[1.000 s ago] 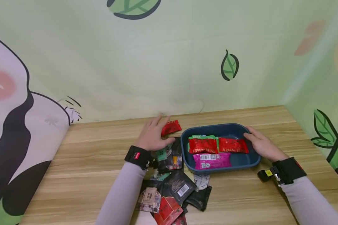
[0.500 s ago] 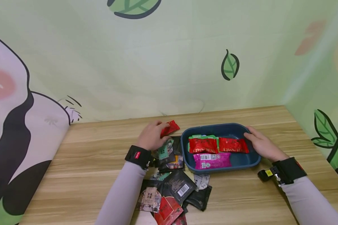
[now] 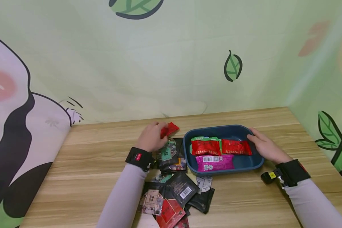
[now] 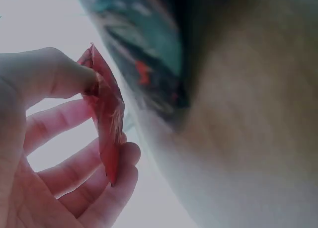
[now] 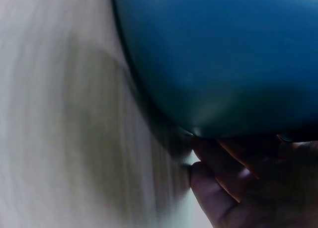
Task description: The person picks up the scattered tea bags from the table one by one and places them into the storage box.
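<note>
A small red packet (image 3: 169,129) is pinched between the thumb and fingers of my left hand (image 3: 152,136), near the back of the table. The left wrist view shows the thumb pressed on one face of the red packet (image 4: 107,114) and fingertips behind it. My right hand (image 3: 266,147) grips the right end of a dark blue oblong tub (image 3: 250,163), thumb over the rim and fingers against the outer wall. Inside the tub lie two red packets, a purple packet (image 3: 215,163) and a green packet (image 3: 199,138) partly hidden under the red ones.
Black sachets (image 3: 168,155) lie beside the tub's left side, below my left hand. Nearer the front is a loose pile of several sachets (image 3: 179,190), mostly black, with a red one (image 3: 171,213). A printed cloth backdrop (image 3: 159,63) rises behind the wooden table (image 3: 97,152).
My left hand has closed from spread fingers onto the red packet, which has shifted slightly left. The right hand and the tub have stayed in place.
</note>
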The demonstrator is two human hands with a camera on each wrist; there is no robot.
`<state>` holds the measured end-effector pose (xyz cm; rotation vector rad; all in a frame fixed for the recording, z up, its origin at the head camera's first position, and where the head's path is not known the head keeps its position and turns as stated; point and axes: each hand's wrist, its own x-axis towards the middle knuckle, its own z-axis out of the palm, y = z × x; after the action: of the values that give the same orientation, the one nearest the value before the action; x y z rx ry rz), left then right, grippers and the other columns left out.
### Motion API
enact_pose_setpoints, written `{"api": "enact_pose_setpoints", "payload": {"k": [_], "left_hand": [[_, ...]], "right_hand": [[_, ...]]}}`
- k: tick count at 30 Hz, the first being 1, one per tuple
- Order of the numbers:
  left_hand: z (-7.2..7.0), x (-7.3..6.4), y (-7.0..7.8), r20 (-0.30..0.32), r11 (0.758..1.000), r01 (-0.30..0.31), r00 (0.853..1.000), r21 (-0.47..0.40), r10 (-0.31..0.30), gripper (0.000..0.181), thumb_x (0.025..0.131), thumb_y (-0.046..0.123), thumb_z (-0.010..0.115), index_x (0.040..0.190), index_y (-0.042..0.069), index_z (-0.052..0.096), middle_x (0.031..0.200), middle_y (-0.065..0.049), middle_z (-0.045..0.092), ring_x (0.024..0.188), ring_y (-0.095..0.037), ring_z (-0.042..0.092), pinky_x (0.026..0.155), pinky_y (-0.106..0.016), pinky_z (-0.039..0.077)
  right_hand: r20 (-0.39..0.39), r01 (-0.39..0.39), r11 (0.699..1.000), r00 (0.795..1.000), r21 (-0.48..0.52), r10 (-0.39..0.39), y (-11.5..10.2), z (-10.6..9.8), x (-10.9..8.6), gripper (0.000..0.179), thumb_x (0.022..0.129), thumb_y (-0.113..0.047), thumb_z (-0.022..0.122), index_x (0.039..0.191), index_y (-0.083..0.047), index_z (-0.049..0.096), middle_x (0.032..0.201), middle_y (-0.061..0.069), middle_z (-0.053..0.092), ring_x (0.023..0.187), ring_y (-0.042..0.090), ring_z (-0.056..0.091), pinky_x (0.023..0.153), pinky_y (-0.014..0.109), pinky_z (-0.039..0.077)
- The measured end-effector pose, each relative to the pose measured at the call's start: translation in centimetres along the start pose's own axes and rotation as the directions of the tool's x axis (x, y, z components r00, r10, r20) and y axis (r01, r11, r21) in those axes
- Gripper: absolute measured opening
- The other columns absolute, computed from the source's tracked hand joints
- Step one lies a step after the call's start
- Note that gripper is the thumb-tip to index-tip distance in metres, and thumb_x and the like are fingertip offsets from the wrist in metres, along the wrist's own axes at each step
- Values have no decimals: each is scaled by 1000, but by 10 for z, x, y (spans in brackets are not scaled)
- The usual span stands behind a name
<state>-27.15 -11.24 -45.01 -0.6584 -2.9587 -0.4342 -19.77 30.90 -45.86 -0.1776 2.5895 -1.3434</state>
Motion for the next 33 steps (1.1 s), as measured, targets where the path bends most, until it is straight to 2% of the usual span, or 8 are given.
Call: {"api": "enact_pose_setpoints", "payload": {"k": [6,9,13,18,20,23,27,33], "left_hand": [[-10,-1,7,-53,1000,6,999,1,-6,52,86,27,63,137,15,61,116,-11,59,90,-25,58,75,-39,51],[-16,-2,14,-82,1000,-13,997,14,14,51,87,30,64,136,15,62,114,-10,58,86,-22,56,72,-37,51],[-23,-3,28,-111,998,-57,992,38,61,50,86,30,63,134,15,63,115,-8,59,85,-20,58,72,-34,52],[-32,-2,56,-124,988,-149,980,48,154,49,86,32,62,133,17,63,113,-7,59,83,-17,58,70,-29,51],[-36,2,72,-109,980,-189,975,60,194,50,86,34,62,134,18,62,112,-5,59,81,-14,56,69,-26,50],[-42,9,95,-71,962,-271,959,43,274,49,87,34,62,134,19,62,110,-2,59,80,-10,53,68,-22,48],[-49,17,124,11,927,-376,927,-21,376,47,88,33,62,133,18,62,111,-1,58,81,-10,52,68,-21,46],[-51,27,161,161,906,-423,892,-28,422,52,84,35,68,134,20,62,115,0,59,91,-9,52,75,-22,47]], "right_hand": [[2,-3,1000,1000,-2,3,1,-1,0,77,106,-43,28,156,12,9,160,34,8,147,50,6,115,62,11],[2,-1,1000,1000,0,1,1,-2,1,77,106,-43,28,155,13,8,160,35,7,147,50,5,115,62,10],[4,12,1000,1000,7,-12,0,-1,1,76,106,-41,29,155,14,9,160,35,8,147,51,6,114,62,11],[10,14,1000,1000,10,-14,-1,-1,0,75,106,-40,28,155,13,10,160,35,9,147,50,6,114,63,11],[11,6,1000,1000,9,-6,-1,-1,-1,75,106,-41,28,155,13,9,160,35,8,147,50,5,115,62,10],[8,3,1000,1000,16,-3,1,-1,-3,76,106,-41,28,155,13,8,160,35,7,147,50,4,115,63,10],[4,1,1000,1000,23,-2,1,-1,-3,76,106,-42,29,155,13,8,160,35,7,147,50,5,115,62,10],[6,-10,1000,1000,12,10,0,-1,-1,78,106,-44,29,156,12,8,161,34,5,147,50,4,115,62,9]]}}
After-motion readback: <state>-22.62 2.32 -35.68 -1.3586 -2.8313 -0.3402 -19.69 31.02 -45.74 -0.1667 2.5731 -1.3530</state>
